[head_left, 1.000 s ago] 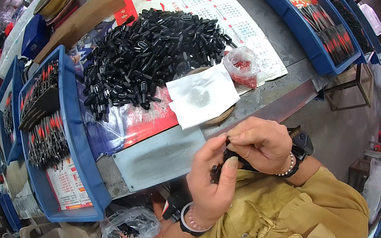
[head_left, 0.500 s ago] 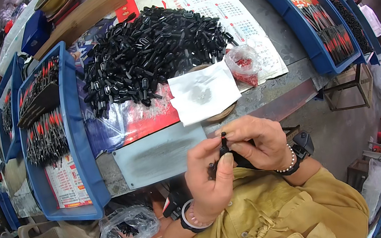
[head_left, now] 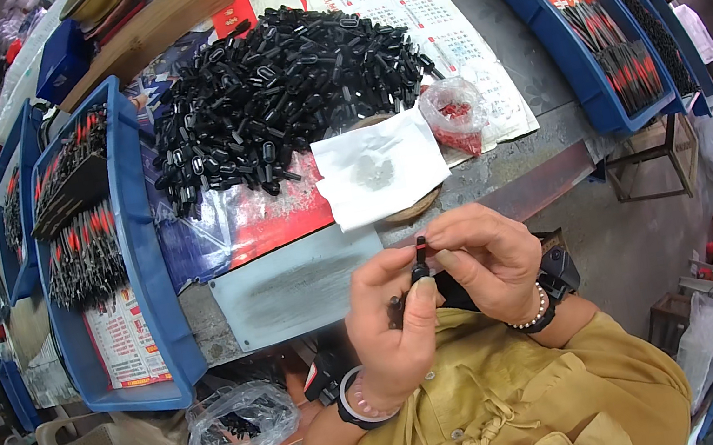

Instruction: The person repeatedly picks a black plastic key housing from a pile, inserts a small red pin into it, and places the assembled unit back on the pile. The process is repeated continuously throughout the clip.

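My left hand (head_left: 390, 325) pinches a small black plastic piece (head_left: 421, 268) upright between thumb and fingers, in front of my chest. A narrow red band shows near the piece's top. Another dark bit (head_left: 396, 310) pokes out among the curled fingers of the same hand. Close against the top of the piece, my right hand (head_left: 491, 268) has its thumb and fingers bent together; what they hold, if anything, is hidden. Beyond my hands, a big heap of glossy black plastic parts (head_left: 288, 92) covers the table.
A white paper (head_left: 380, 167) lies over a round wooden item, beside a clear bag of red bits (head_left: 453, 112). A grey plate (head_left: 292, 290) sits at the table's near edge. Blue trays (head_left: 161, 283) of black-and-red pieces stand left and right (head_left: 580, 91). Other people are in the background.
The red band near the piece's top now shows more plainly. My right fingers have shifted slightly up and right. The left hand keeps its grip.
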Demonstrator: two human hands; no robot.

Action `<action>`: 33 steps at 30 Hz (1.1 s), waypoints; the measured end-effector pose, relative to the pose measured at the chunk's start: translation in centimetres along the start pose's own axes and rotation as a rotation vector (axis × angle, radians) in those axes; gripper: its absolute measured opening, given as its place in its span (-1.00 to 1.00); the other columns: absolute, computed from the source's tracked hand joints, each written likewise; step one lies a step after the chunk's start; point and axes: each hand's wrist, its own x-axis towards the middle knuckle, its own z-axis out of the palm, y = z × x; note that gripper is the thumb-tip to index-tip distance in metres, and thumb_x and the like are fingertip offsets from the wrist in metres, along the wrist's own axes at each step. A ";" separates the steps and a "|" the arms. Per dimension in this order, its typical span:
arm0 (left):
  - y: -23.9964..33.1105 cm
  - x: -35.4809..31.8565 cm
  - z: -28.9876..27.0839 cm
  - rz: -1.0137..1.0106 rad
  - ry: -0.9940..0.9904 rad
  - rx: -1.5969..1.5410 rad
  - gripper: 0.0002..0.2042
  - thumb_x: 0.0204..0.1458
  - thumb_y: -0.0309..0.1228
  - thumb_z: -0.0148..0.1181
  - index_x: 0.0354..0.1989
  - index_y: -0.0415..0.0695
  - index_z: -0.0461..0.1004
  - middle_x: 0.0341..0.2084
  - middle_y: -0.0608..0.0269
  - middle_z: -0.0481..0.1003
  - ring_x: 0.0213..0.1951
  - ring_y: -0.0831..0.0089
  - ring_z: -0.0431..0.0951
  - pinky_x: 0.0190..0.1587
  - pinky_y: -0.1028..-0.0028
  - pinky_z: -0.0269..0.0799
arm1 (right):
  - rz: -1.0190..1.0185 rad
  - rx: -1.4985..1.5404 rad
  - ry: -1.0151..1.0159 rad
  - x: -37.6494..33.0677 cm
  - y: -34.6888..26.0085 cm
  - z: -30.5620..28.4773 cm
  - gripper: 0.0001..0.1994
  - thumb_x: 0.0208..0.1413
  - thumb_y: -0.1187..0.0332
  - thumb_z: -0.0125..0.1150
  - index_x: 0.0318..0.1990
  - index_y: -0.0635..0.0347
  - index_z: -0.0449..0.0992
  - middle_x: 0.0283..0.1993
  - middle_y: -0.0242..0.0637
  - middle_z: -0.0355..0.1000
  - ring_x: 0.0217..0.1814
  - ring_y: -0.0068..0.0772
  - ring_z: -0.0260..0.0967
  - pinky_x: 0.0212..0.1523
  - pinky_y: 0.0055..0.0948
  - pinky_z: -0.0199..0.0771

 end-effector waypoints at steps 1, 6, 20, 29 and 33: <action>0.0 0.0 0.0 0.007 -0.008 -0.009 -0.71 0.15 -0.51 0.10 0.01 -0.30 0.27 -0.42 0.25 0.51 -0.44 0.66 0.46 -0.38 0.65 0.38 | -0.001 -0.007 0.002 0.0 -0.1 -0.1 -0.82 0.05 0.66 0.18 -0.17 0.34 0.50 -0.18 -0.12 0.50 -0.24 -0.47 0.48 -0.28 -0.57 0.49; 0.0 -0.1 -0.1 0.009 -0.020 0.016 -0.72 0.15 -0.51 0.11 0.00 -0.30 0.28 -0.43 0.29 0.50 -0.44 0.69 0.44 -0.38 0.67 0.34 | -0.022 -0.041 -0.018 0.2 -0.5 -0.3 -0.82 -0.01 0.69 0.19 -0.22 0.34 0.51 -0.21 -0.13 0.49 -0.28 -0.45 0.48 -0.31 -0.56 0.48; 0.5 0.2 -0.9 -0.114 -0.069 -0.237 -0.68 0.17 -0.49 0.07 0.05 -0.26 0.20 -0.54 0.31 0.43 -0.58 0.69 0.34 -0.51 0.70 0.25 | 0.315 0.448 -0.004 0.3 -1.0 0.6 -0.81 0.08 0.60 0.19 -0.13 0.33 0.47 -0.32 -0.27 0.48 -0.26 -0.58 0.43 -0.30 -0.58 0.45; 1.7 0.6 -2.5 -0.403 -0.157 -0.491 -0.44 0.09 -0.28 0.18 0.22 -0.21 0.15 -0.55 0.26 0.47 -0.68 0.66 0.34 -0.67 0.74 0.15 | 0.205 0.224 -0.434 2.6 -1.1 0.9 -0.89 0.15 0.58 0.10 -0.19 0.41 0.47 -0.18 -0.18 0.47 -0.46 -0.60 0.47 -0.45 -0.66 0.44; 2.1 1.3 -5.1 -0.485 -0.143 -0.706 -0.57 0.19 -0.24 0.05 0.15 -0.22 0.25 -0.57 0.32 0.40 -0.70 0.65 0.27 -0.65 0.66 0.14 | 0.250 0.144 -0.346 3.3 -1.5 1.1 -0.88 0.14 0.52 0.13 -0.20 0.39 0.50 -0.20 -0.22 0.49 -0.37 -0.61 0.43 -0.39 -0.62 0.41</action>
